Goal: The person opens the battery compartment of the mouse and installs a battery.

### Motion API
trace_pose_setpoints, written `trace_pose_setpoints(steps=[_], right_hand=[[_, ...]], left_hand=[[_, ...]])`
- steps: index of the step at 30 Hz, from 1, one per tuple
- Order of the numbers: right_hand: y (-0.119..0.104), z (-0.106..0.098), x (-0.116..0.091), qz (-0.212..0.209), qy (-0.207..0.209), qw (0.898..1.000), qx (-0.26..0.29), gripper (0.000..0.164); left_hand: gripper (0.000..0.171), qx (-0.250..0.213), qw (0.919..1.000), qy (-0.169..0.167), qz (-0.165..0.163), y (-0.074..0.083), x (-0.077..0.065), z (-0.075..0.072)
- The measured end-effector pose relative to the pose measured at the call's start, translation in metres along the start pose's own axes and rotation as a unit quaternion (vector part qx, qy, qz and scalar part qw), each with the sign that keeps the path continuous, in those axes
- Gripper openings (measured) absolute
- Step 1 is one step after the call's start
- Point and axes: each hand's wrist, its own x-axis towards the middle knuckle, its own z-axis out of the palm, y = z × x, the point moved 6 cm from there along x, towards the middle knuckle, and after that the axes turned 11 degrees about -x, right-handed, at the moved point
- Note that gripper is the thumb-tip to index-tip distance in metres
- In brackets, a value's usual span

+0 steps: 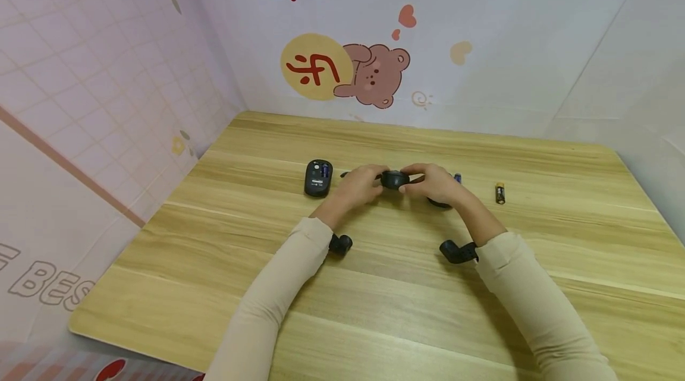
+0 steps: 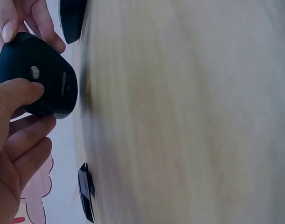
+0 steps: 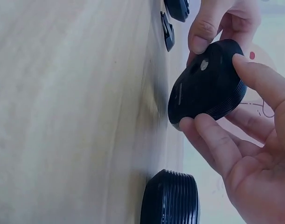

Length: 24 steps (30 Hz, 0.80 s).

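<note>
Both hands hold one black computer mouse (image 1: 395,179) just over the table. My left hand (image 1: 364,183) grips its left side, the thumb lying across the face that has a small silvery oval, as the left wrist view shows. On the opposite side, my right hand (image 1: 433,182) pinches the mouse between thumb and fingers; ribbed edges show in the right wrist view. A second ribbed black mouse (image 3: 172,198) sits under the right hand, mostly hidden in the head view. Beside the left hand lies a small flat black piece (image 1: 343,174).
Farther left, another black mouse (image 1: 318,178) lies underside up with a blue battery (image 1: 324,170) in its uncovered compartment. Right of the hands are a blue battery (image 1: 457,178) and a black-and-gold battery (image 1: 500,192). A printed cloth wall (image 1: 481,90) borders the wooden table (image 1: 385,304).
</note>
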Motion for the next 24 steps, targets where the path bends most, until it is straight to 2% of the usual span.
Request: trace_pose_setpoints(steps=[13,24], right_hand=[[-0.007,-0.005,-0.006,0.013,0.058,0.998,0.023,0.042],[-0.015,-0.013,-0.012,0.008,0.093,0.996,0.003,0.037]], left_hand=[[0.038,-0.061,0.9980,0.014,0.008,-0.002,-0.008,-0.011],[0.033,-0.058,0.9980,0.016,0.018,0.007,-0.013,-0.020]])
